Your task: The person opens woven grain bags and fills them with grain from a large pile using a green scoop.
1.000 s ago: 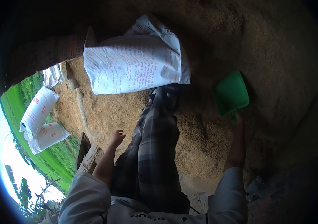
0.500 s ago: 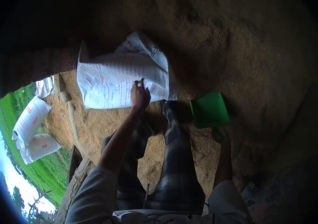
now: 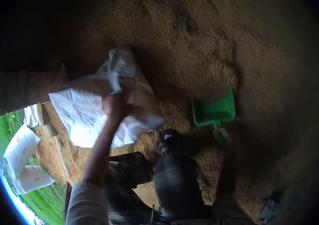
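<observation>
- I see my left hand point(image 3: 115, 107) at the white printed sack point(image 3: 86, 122), left of centre; its fingers look closed on the folded upper edge, though blur hides how firmly. A weak pinch there could let the edge slip and the mouth sag shut.
- My right hand point(image 3: 225, 137) has its fingers wrapped around the handle of the green dustpan point(image 3: 215, 112), right of the sack, its open side facing the far loose grain point(image 3: 204, 45). Gripped only by that short handle, the pan could roll under a heavy load and spill.
- If I drive the pan too deep, packed grain could jam it or twist my wrist.
- The foot point(image 3: 170, 137) sits just beside the sack's near right corner; sack or pan could catch on it.
- The sack looks slack, so uneven pulling could fold it over.
</observation>
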A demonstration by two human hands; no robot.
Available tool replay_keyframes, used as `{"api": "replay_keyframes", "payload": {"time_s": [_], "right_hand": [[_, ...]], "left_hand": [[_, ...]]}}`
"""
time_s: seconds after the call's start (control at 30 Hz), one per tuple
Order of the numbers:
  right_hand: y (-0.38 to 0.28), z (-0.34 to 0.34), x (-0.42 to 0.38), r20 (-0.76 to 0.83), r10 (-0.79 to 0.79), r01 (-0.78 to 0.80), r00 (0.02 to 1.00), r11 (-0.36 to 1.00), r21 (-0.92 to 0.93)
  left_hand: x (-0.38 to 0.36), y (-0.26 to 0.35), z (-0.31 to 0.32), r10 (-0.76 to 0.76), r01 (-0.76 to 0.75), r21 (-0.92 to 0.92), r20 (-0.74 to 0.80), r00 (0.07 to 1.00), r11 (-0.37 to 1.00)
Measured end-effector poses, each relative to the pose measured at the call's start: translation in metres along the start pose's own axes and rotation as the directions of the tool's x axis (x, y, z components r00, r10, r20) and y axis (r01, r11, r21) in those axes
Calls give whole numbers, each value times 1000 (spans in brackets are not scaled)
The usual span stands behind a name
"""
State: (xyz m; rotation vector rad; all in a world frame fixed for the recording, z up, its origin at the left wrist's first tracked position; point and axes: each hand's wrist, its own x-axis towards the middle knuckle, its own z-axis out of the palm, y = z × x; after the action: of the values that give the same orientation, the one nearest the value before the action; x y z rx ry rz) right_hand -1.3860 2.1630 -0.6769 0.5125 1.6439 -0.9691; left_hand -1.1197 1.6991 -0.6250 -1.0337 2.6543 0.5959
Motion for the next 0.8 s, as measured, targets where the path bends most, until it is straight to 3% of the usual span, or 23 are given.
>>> {"api": "replay_keyframes", "payload": {"time_s": [0.03,0.07,0.1,0.13,0.17,0.2,0.23,0.3,0.33,0.37,0.43,0.47,0.53,0.67,0.73,0.77,0.8], "right_hand": [[-40,24,-2,-102,-12,16,995,999,37],[-65,14,24,38,11,-13,999,999,44],[-92,3,45,177,33,-41,984,998,40],[-124,12,54,188,48,-56,981,998,36],[-152,19,56,193,69,-77,979,996,33],[-176,27,61,271,101,-124,957,990,69],[-194,37,65,358,125,-170,925,980,99],[-211,58,77,429,93,-162,898,979,126],[-217,69,82,490,79,-177,868,971,158],[-218,79,83,502,60,-156,863,976,150],[-208,89,84,525,-73,-118,848,939,323],[-198,89,84,506,-111,-89,855,930,355],[-164,88,86,462,-195,6,865,926,379],[-112,84,103,380,-402,241,833,882,405],[-92,56,124,534,-400,181,745,892,415],[-90,62,98,487,-418,245,767,892,380],[-91,64,69,440,-439,304,783,888,345]], "left_hand": [[-17,-32,-2,166,-188,-73,-235,958,979],[-26,-45,-5,-72,79,39,-162,984,996],[-31,-52,-11,-320,336,158,-118,940,928],[-32,-53,-22,-334,340,122,-62,940,933],[-34,-52,-31,-342,340,87,4,940,936],[-32,-52,-36,-220,225,19,-139,966,974],[-27,-50,-43,-220,225,12,-160,962,974],[-25,-47,-61,-104,30,-310,-225,969,950],[-26,-54,-52,-61,10,-218,-229,972,976],[-23,-67,-40,-33,37,53,-85,996,998],[-10,-93,-8,88,-88,52,2,996,995],[-6,-93,-7,82,-82,49,-11,997,995],[-2,-86,-10,118,-101,-260,49,992,960],[-4,-90,-11,-22,27,-419,17,1000,907],[-22,-84,-44,-15,-57,-531,-130,991,845],[-30,-86,-51,-24,-58,-532,-146,989,845],[-42,-88,-55,-10,-130,-652,-207,978,747]]}}
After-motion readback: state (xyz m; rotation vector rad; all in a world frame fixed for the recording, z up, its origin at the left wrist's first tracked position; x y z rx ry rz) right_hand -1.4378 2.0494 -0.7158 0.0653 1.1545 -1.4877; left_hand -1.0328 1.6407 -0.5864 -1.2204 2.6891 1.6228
